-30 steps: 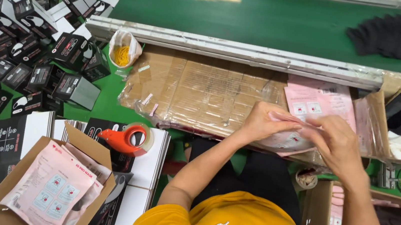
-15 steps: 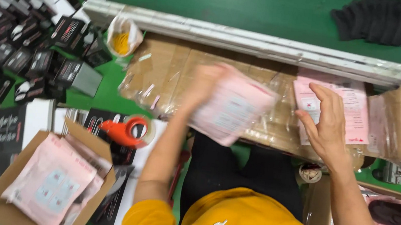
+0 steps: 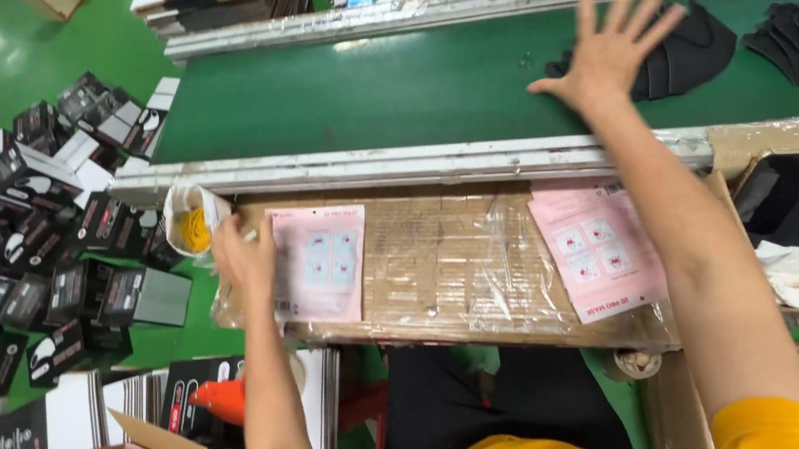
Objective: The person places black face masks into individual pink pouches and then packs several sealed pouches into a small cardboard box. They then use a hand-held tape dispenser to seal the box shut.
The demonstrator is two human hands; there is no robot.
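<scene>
Two pink packets (image 3: 317, 257) on the cardboard bench (one at each end); two hands (image 3: 608, 53); one plastic cup (image 3: 189, 221).

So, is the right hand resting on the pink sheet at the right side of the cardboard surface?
No, the right hand is stretched out over the green conveyor belt, well away from that pink sheet.

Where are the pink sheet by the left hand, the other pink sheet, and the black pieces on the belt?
Left pink sheet (image 3: 320, 261), head view, its middle.
Right pink sheet (image 3: 596, 257), head view, its middle.
Black pieces (image 3: 685, 51), head view, top of pile.
</scene>
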